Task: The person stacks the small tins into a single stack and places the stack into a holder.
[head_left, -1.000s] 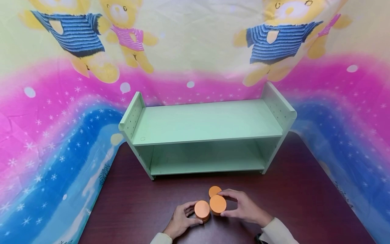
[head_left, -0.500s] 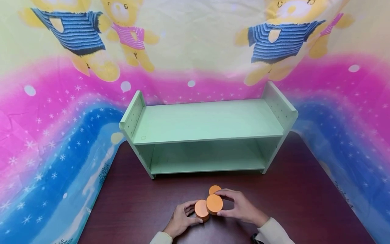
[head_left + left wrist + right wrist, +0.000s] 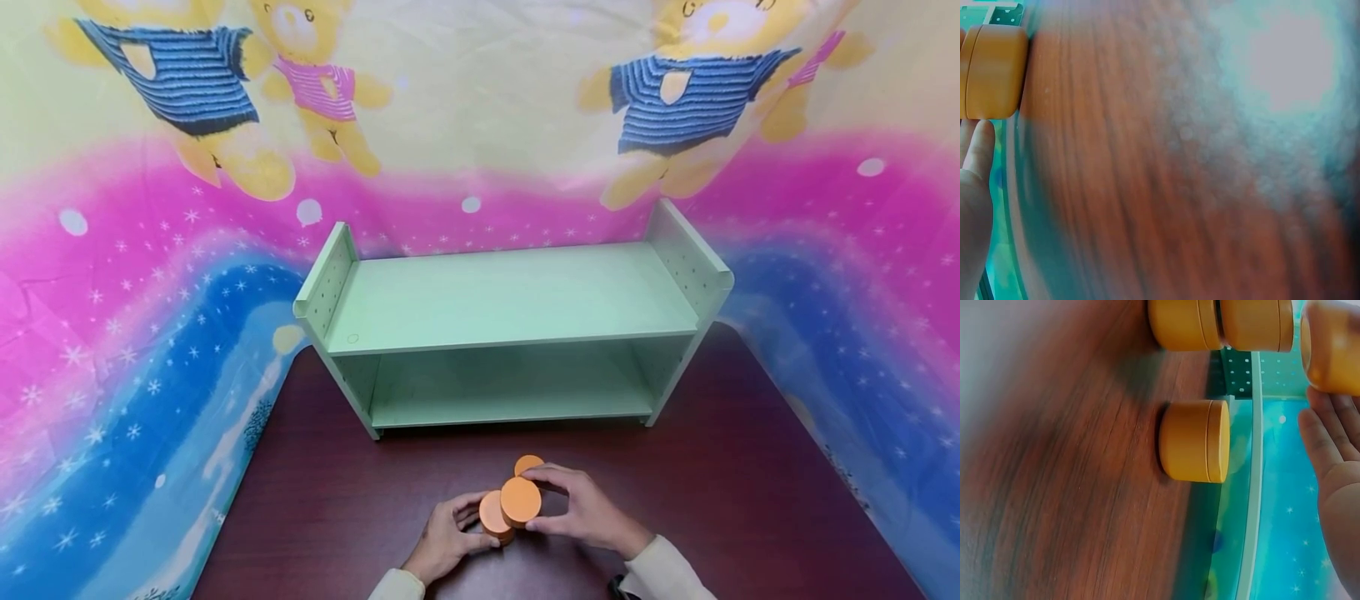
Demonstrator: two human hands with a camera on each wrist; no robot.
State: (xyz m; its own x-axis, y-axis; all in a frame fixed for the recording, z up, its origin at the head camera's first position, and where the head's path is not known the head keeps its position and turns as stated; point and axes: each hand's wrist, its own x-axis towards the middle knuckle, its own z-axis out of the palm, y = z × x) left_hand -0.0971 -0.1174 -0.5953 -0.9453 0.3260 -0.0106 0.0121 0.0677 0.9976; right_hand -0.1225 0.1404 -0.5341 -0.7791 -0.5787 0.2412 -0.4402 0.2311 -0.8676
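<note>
Two orange lidded tins stand one on the other, the top tin point(image 3: 492, 510) showing its flat lid in the head view. Thumb and fingers of my left hand point(image 3: 442, 537) grip the sides of this stack; in the left wrist view the thumb lies against a tin point(image 3: 999, 72). My right hand point(image 3: 588, 510) pinches another orange tin point(image 3: 521, 499) between thumb and fingers. It hangs over the right side of the stack, with a small gap visible in the right wrist view. A further tin point(image 3: 1188, 440) stands alone on the table, partly hidden behind the held one in the head view.
A pale green two-tier shelf point(image 3: 510, 300) stands on the dark red-brown table point(image 3: 322, 492) beyond the hands. Its side panels rise above the top tier. A printed cloth point(image 3: 480, 100) with cartoon bears hangs behind and along both sides.
My right hand has moved left with its tin, which now overlaps the stack in the head view. The left hand and stack have stayed in place.
</note>
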